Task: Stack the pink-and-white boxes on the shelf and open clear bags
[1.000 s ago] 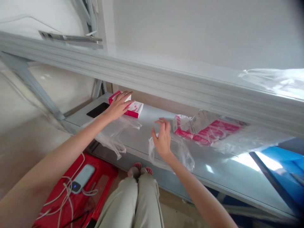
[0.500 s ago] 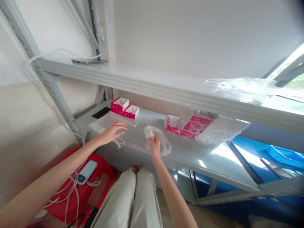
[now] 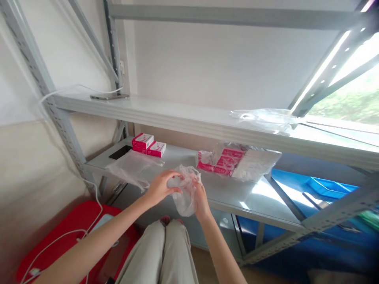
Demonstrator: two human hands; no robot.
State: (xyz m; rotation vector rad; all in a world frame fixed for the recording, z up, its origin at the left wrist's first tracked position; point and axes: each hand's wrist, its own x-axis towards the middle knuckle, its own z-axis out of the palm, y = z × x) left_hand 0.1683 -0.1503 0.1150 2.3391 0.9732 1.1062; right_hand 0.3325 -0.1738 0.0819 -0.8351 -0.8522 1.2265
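A crumpled clear plastic bag (image 3: pixel 185 199) hangs in front of the lower shelf, gripped near its top by my right hand (image 3: pixel 201 199). My left hand (image 3: pixel 162 186) reaches to the bag's left side, thumb and fingers spread apart around its edge; whether they touch the film is hard to tell. Another clear plastic bag (image 3: pixel 130 167) lies flat on the shelf, left of my left hand. Behind it stand several small pink-and-white boxes (image 3: pixel 143 141), stacked in part. Further right, more pink boxes (image 3: pixel 227 159) lie in or under clear plastic wrapping.
A dark flat phone-like object (image 3: pixel 120 152) lies beside the stacked boxes. The upper shelf (image 3: pixel 177 118) carries a thin device (image 3: pixel 109 96) with a white cable and some clear plastic (image 3: pixel 263 118). A red stool (image 3: pixel 71 221) with cables stands at lower left. Blue bins (image 3: pixel 322 187) are at right.
My left hand has moved right, from above the flat bag to the bag in my right hand. Both hands are now close together, and the view has tilted up.
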